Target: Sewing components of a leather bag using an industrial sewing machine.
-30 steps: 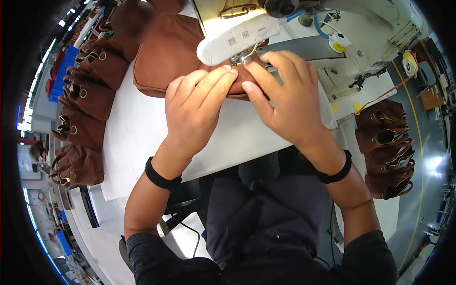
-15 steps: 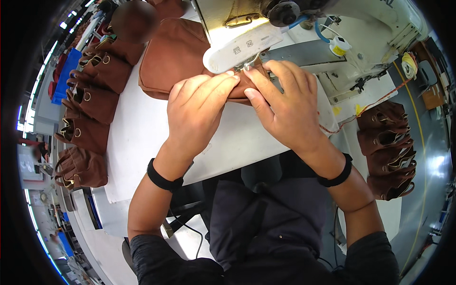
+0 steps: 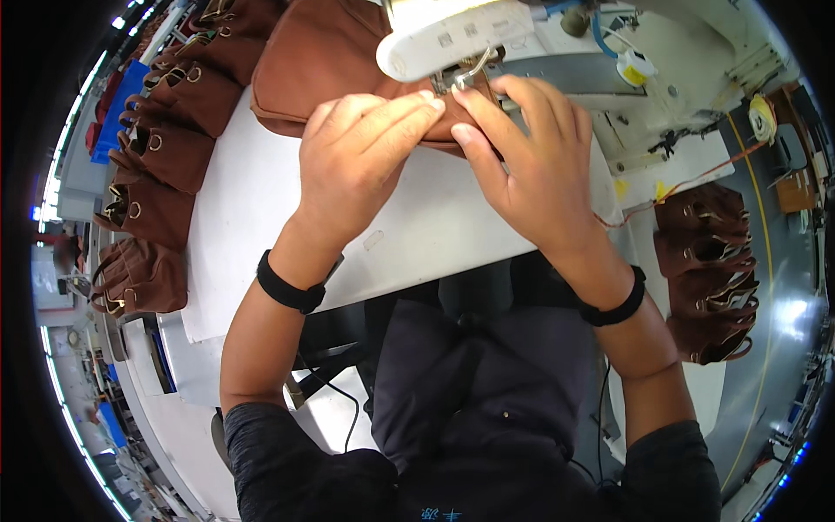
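A brown bag (image 3: 335,65) lies under the sewing machine (image 3: 461,39), with its near edge at the metal presser foot (image 3: 463,80). My left hand (image 3: 361,161) holds the bag just left of the foot, fingers close together and the tips pressing on the material. On the other side, my right hand (image 3: 535,157) grips the bag's edge with thumb and index finger, the fingertip almost against the foot. The stitching spot is partly covered by my fingers. Black bands sit on both wrists.
Several brown handbags (image 3: 161,152) stand in a row along the left side of the white table (image 3: 417,226). More brown bags (image 3: 709,274) line the right side. A small white bottle (image 3: 635,68) and an orange cord (image 3: 687,184) are near the machine.
The whole view has shifted, so the machine, bag and hands sit higher in the picture. Both hands keep their hold on the bag beside the foot.
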Tool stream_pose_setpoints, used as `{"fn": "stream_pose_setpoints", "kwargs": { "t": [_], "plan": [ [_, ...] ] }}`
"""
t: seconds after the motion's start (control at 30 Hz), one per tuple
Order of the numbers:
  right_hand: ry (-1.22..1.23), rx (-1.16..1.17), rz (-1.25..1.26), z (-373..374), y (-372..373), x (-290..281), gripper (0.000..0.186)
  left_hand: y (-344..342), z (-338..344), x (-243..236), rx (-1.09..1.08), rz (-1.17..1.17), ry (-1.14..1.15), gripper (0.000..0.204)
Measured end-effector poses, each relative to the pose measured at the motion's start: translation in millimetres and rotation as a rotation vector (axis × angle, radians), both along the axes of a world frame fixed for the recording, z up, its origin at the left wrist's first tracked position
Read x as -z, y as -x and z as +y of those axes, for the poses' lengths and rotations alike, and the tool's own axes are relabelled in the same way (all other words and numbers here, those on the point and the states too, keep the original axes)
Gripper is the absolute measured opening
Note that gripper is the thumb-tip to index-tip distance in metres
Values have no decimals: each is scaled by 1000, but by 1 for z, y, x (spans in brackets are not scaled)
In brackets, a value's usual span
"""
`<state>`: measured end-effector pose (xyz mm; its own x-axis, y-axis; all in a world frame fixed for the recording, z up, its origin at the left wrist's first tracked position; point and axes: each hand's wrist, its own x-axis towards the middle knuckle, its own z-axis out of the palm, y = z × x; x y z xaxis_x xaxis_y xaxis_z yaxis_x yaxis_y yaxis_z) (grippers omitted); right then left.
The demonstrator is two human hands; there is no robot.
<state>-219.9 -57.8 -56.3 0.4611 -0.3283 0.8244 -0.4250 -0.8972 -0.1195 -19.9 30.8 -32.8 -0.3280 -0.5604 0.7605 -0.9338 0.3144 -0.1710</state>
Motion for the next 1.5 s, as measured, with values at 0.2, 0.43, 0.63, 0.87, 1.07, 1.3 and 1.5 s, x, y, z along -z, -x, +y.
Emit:
{"fn": "stream_pose_setpoints", "kwargs": {
  "t": [0.2,0.43,0.63,0.87,1.07,1.3,1.5],
  "plan": [
    [5,-7,-57,-2,-2,7,30,1,-3,4,-7,-14,48,34],
    [-3,18,-77,-2,-3,8,30,1,-2,2,9,-11,8,34],
    [3,51,-70,-5,-1,2,30,6,-3,-3,-12,23,-25,35],
    [-18,45,-55,-6,-1,-2,25,9,-2,-2,-51,-14,-52,36],
    [-103,-28,-111,3,6,-3,30,15,4,-10,-103,-79,-71,31],
    [-581,-230,-489,20,13,19,22,49,48,-10,-185,340,-344,45],
    [-878,-257,-540,23,4,27,23,51,35,-1,-167,443,-358,50]
  ]
}}
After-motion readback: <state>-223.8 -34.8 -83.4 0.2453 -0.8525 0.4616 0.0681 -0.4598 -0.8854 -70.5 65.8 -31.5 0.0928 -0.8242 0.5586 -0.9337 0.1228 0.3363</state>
